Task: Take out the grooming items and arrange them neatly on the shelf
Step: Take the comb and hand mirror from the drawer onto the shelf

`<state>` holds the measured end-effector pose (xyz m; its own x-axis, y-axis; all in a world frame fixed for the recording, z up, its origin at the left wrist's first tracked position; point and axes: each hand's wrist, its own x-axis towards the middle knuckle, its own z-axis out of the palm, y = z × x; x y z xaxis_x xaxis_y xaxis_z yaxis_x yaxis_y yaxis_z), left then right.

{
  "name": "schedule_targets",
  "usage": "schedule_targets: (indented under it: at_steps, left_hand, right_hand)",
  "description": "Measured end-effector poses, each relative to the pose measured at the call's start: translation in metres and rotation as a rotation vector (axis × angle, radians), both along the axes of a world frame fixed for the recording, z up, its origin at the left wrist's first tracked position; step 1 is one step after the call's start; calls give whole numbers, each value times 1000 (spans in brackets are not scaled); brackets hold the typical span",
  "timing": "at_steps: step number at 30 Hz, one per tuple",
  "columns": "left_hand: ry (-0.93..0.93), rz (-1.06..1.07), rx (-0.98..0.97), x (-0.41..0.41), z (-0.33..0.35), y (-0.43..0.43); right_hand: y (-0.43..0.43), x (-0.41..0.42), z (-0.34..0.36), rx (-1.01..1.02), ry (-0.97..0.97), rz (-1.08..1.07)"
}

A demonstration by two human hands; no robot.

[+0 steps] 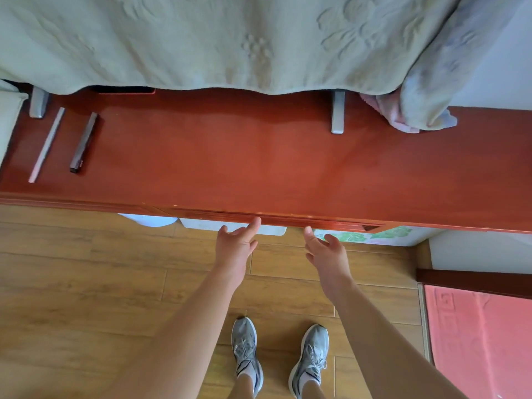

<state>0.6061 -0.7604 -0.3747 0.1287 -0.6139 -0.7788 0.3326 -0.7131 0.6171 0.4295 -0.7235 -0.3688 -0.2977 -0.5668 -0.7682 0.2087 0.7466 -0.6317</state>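
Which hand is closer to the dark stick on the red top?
Left. The left hand is at the front edge of the red top, to the right of the dark stick. The right hand is farther right along that edge.

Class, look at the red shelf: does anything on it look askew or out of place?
Left on the shelf, a pale stick and a dark stick lie slanted to the front edge. At the right, a pink towel spills from under the green cover.

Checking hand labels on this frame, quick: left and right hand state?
Left hand: open, fingertips at the drawer front, holding nothing.
Right hand: open, fingers spread, holding nothing.
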Motion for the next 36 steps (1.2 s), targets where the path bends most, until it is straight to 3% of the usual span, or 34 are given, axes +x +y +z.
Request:
schedule_targets:
  at_steps: [6,13,28,36]
  left_hand:
    - [97,140,-84,-2,-7,-3]
    - [186,178,-147,-3,-18,-2]
    - [259,249,-148,-4,-9,6]
    - [286,210,-129,10,-12,55]
  right_hand:
    - [-5,6,-8,-132,-104,-185]
    - [-9,8,-25,-150,-157,-277]
    - [-2,17,-35,-158,-145,-348]
    - [48,26,-37,-159,-138,-356]
